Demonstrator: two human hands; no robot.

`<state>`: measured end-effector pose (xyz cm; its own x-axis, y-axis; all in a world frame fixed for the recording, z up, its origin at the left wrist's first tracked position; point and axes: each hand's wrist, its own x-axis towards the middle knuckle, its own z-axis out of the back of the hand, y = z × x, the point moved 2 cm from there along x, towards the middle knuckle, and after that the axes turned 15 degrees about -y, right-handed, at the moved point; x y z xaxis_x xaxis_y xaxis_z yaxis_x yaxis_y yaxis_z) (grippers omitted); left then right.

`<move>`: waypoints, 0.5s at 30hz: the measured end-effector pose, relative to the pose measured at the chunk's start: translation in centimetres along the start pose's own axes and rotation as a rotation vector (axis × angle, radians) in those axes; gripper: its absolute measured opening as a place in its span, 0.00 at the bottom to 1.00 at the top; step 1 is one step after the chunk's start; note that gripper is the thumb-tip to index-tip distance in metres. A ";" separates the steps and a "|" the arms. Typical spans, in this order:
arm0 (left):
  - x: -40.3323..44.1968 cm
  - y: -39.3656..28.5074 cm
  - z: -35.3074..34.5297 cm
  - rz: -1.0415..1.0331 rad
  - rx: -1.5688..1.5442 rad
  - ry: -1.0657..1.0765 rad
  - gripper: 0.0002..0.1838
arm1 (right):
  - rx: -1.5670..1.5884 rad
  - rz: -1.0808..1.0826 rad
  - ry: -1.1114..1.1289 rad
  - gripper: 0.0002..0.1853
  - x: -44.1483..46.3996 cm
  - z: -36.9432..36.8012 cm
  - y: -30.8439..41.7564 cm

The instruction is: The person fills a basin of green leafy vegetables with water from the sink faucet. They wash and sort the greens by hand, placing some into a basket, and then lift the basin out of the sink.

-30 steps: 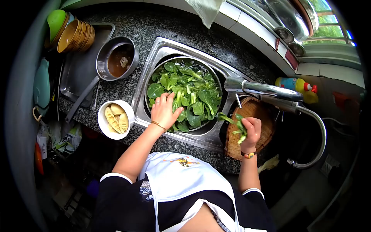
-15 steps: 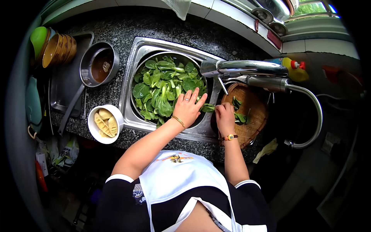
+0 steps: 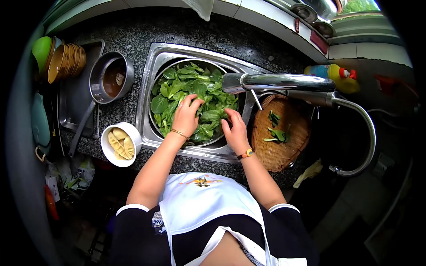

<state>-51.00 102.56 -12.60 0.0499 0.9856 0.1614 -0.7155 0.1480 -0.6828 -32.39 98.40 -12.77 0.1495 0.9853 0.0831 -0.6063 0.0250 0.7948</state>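
Leafy greens [image 3: 177, 86] fill a round metal basin set in the steel sink [image 3: 146, 102]. My left hand [image 3: 186, 116] rests on the greens near the basin's middle, fingers apart and slightly curled. At the basin's right edge, my right hand [image 3: 235, 131] touches the leaves, thumb and fingers apart, with nothing clearly held. To the right, a woven basket [image 3: 275, 157] bears a few loose leaves [image 3: 278, 134]. The chrome faucet [image 3: 288, 83] reaches over the basin's right side.
A white bowl of dumplings [image 3: 105, 144], a saucepan with brown liquid [image 3: 95, 82] and a metal tray [image 3: 75, 104] stand left of the sink. Stacked bowls [image 3: 66, 62] are at the far left. A yellow bottle [image 3: 341, 82] stands behind the faucet.
The right hand carried a sprig to the basket, then moved back left to the greens. My left hand moved right, then back left over the greens. Leaves now lie in the basket.
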 end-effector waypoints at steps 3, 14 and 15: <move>0.3 1.4 1.9 0.133 -0.116 -0.132 0.25 | 0.140 -0.296 0.055 0.29 1.3 -4.2 0.0; -0.3 5.5 2.2 0.366 -0.094 -0.307 0.31 | -0.084 -0.091 0.165 0.22 3.9 -6.7 -1.9; -0.3 5.2 2.4 0.320 -0.028 -0.315 0.32 | -0.030 -0.104 0.148 0.21 4.1 -5.6 -1.3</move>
<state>-56.41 102.85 -14.41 -0.3885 0.9100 0.1451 -0.6413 -0.1539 -0.7517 -35.41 103.35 -16.84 0.0975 0.9911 -0.0902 -0.6173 0.1313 0.7757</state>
